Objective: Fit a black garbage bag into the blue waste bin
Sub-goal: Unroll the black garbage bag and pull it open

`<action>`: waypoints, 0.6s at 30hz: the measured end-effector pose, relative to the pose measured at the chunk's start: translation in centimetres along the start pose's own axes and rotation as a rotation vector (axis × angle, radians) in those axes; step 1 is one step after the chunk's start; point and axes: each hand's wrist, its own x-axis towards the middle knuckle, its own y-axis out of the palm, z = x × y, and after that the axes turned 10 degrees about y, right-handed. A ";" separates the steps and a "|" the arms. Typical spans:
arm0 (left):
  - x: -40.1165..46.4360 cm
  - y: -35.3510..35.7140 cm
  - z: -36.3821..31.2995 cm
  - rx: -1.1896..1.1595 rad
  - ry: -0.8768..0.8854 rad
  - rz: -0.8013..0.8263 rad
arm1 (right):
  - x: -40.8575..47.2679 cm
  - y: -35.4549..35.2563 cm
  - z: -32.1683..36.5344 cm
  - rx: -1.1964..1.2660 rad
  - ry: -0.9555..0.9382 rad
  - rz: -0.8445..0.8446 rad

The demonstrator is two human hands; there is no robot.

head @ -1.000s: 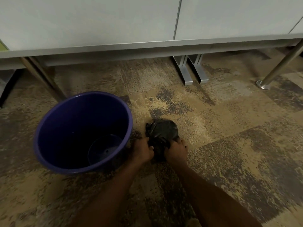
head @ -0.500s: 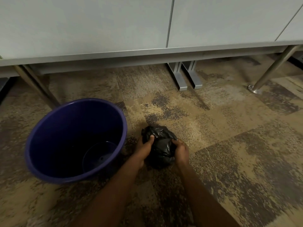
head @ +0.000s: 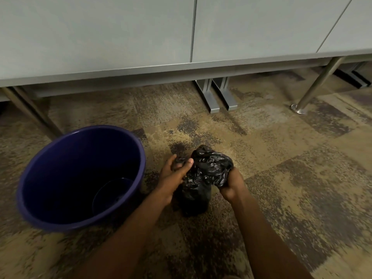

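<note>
**Crumpled bag held beside the bin on patchy carpet**

The blue waste bin (head: 80, 178) stands upright on the floor, its mouth open and its inside dark and bare. Just to the right of the bin, the black garbage bag (head: 205, 174) is a crumpled wad, not yet inside it. The right hand (head: 231, 185) is clenched around the bag's right side. The left hand (head: 174, 175), between bin and bag, pinches the bag's left edge with thumb and fingers.

The carpet (head: 281, 168) under the bin is made of tiles mottled in tan, brown and dark grey. Beyond the bin runs a long pale grey panel (head: 100, 37) with vertical seams, raised off the floor. A slanted metal leg (head: 30, 111) comes down behind the bin; two grey bracket feet (head: 219, 97) and a round steel leg (head: 314, 85) stand further right of it.
</note>
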 end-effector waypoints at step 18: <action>-1.0 0.7 -8.6 -0.075 -0.049 -0.019 | -9.6 5.2 6.2 -0.593 -0.581 0.044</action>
